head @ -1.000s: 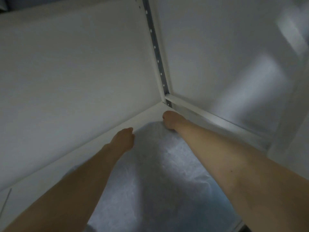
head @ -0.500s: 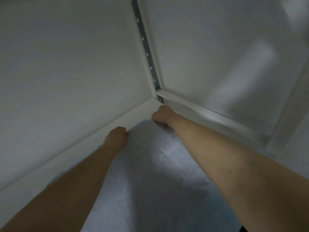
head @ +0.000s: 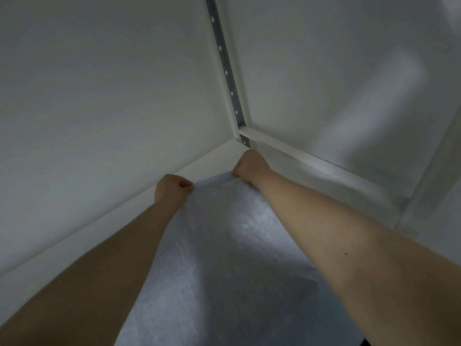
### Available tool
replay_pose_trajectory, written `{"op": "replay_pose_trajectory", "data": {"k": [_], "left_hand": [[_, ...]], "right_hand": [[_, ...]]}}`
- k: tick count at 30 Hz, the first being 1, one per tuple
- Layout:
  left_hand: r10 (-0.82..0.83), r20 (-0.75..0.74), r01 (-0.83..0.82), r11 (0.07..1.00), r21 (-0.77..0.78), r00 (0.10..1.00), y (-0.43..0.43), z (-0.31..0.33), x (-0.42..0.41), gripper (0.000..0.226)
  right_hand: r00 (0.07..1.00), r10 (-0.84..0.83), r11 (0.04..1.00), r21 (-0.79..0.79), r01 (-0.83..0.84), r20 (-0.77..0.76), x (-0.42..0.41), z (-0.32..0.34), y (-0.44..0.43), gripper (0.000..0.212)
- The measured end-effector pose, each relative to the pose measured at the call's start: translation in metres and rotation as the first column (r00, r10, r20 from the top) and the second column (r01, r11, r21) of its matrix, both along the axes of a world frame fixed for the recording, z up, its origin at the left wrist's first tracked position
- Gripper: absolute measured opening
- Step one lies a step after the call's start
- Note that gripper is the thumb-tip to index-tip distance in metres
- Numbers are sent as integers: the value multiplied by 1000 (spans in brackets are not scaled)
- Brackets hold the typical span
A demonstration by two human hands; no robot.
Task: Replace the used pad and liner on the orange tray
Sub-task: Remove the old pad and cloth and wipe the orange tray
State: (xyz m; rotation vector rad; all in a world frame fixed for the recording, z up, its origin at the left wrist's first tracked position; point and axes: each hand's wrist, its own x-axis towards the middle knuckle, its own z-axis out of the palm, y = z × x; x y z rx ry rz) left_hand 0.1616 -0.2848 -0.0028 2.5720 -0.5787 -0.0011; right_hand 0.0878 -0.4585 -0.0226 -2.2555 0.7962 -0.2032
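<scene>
A pale blue-white pad (head: pixel 224 258) lies spread on the white floor of an enclosure, reaching toward the far corner. My left hand (head: pixel 172 189) grips the pad's far edge on its left side, fingers curled. My right hand (head: pixel 249 166) pinches the same far edge close to the corner, where the edge is lifted and folded a little. Both forearms stretch over the pad. No orange tray or liner is in view.
A white wall (head: pixel 99 108) rises on the left and a white panel (head: pixel 336 83) on the right. A grey perforated metal strip (head: pixel 225 71) runs up the corner. A white rail (head: pixel 311 161) runs along the right panel's base.
Both hands have closed on the pad's far edge and pushed it nearer the corner. The view has moved closer.
</scene>
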Motion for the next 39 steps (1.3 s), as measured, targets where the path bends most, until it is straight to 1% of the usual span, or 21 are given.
{"op": "replay_pose_trajectory", "data": {"k": [2,3,5,9,11,13,14,16,18,19,22,23,26,29,30,31,32,34,35,37,39], "left_hand": [[-13,52,12,1000,24,999,1,2,-3,20],[-12,69,10,1000,28,998,2,3,-5,19],[18,69,-20,999,28,997,4,7,-10,17],[111,-11,-111,993,41,994,6,17,-15,39],[106,-39,-100,985,138,994,6,18,-14,38],[42,-14,-37,963,268,999,6,12,-12,35],[7,-12,-3,956,294,1000,6,8,-11,47],[-62,-91,85,957,277,994,7,3,-10,75],[-105,-166,148,951,273,980,4,0,-8,81],[-102,-180,149,950,273,978,1,-3,-6,79],[-81,-167,117,969,217,983,-5,-4,-5,66],[-93,-148,124,967,220,985,-6,-4,-6,61],[-159,-88,177,944,278,983,-7,-3,-8,46],[-154,-83,167,968,189,985,-9,-4,-10,30],[-151,-75,162,973,166,986,-11,-5,-10,31],[-155,-85,166,975,147,984,-12,-4,-11,40],[-171,-132,186,976,110,976,-14,-3,-13,56],[-219,-279,226,974,-8,935,-19,1,-19,87],[-238,-297,240,970,-29,925,-21,3,-21,88],[-250,-200,260,965,25,947,-24,9,-21,62],[-240,-82,242,970,24,967,-25,16,-22,40]], "right_hand": [[997,-15,1000,28,13,79,4,-4,3,10],[993,-15,1000,14,13,117,5,-3,4,8],[977,-16,1000,14,13,214,3,3,8,11],[934,3,990,128,-52,357,-7,26,14,26],[950,-18,979,196,-46,313,-10,33,13,38],[982,9,993,113,-31,186,-12,29,10,30],[994,30,997,73,-38,107,-14,28,9,29],[994,98,995,-19,-99,-48,-19,23,8,29],[985,131,991,-22,-134,-110,-22,21,7,11],[983,138,990,-16,-141,-124,-22,22,7,11],[979,144,988,-33,-150,-146,-19,22,1,58],[977,155,986,-44,-164,-148,-18,23,-1,63],[958,226,970,-54,-238,-177,-18,22,-2,58],[949,255,960,-65,-271,-183,-20,24,1,50],[952,258,961,-57,-270,-165,-19,25,1,48],[955,261,963,-36,-268,-138,-19,27,0,49],[958,263,964,-11,-266,-110,-20,29,1,50],[962,267,963,44,-265,-48,-23,31,0,45],[967,255,965,58,-254,-15,-24,32,-1,39],[983,181,982,39,-182,40,-24,34,0,28],[993,115,992,-40,-116,-11,-22,39,-2,22]]}}
